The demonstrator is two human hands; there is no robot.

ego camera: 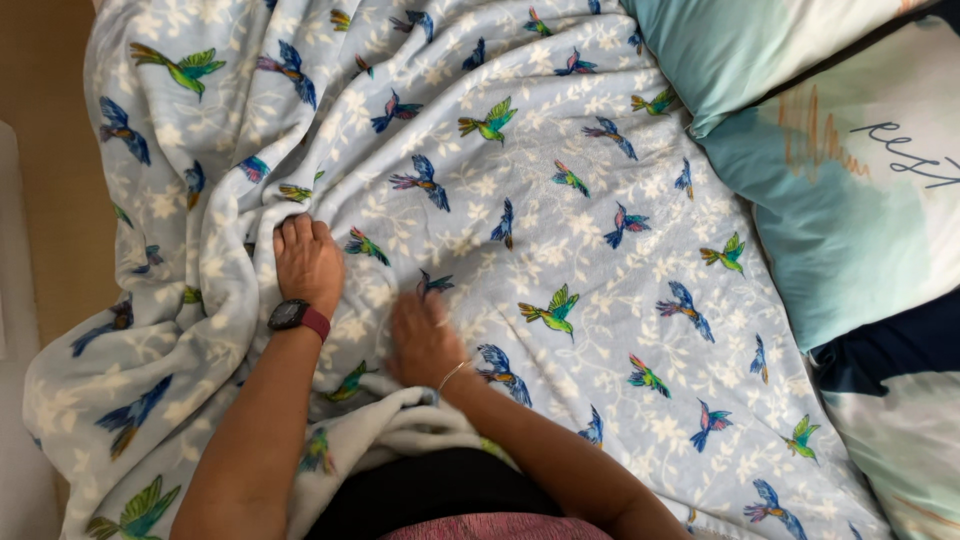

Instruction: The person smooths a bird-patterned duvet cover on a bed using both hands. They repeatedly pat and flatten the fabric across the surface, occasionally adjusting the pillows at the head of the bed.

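A: What sits closest to the lens?

B: The person's own body at the bottom edge, a dark top over a pinkish band, with both forearms reaching up from it onto the blanket (560,240).

A: And the blanket itself?

B: Pale blue fleece printed with white sprigs and bright hummingbirds. It covers the bed, smooth toward the right and bunched into deep folds on the left, where it spills over the edge toward the tan floor (50,200). Its long run goes from the lower left up toward the pillows.

A: Where are the hands on it?

B: The left hand (306,262), with a dark watch (298,317) on a maroon strap, rests at the edge of the folds, fingers curled down into the cloth as if pinching a ridge. The right hand (424,338) lies just beside it, flatter, palm down; it is blurred, so I cannot tell how its fingers are set. The left hand is nearer the bunched part.

A: Anything printed nearby?

B: A teal and cream pillow (850,190) at the right carries orange scribbled lines and dark cursive script; another pillow (740,50) lies above it.
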